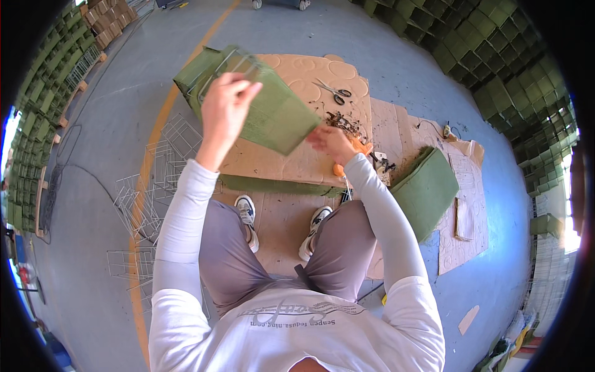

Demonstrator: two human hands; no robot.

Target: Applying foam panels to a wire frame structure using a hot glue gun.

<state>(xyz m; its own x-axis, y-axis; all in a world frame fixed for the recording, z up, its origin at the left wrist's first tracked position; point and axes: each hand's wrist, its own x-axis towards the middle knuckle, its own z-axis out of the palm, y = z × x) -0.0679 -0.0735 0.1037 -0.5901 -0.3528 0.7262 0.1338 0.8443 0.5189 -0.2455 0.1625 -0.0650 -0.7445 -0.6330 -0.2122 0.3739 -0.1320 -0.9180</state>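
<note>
Green felt piece (273,115) wrapped over a wire frame is held up above the tan mat (297,164) on the floor. Left hand (226,102) grips its far left part, fingers closed round the edge. Right hand (331,141) pinches the near right corner, with an orange tool (359,149) beside it. Scissors (334,92) lie farther on the mat. Bare wire frames (152,186) lie on the floor to the left, and a folded green felt stack (427,189) lies to the right.
</note>
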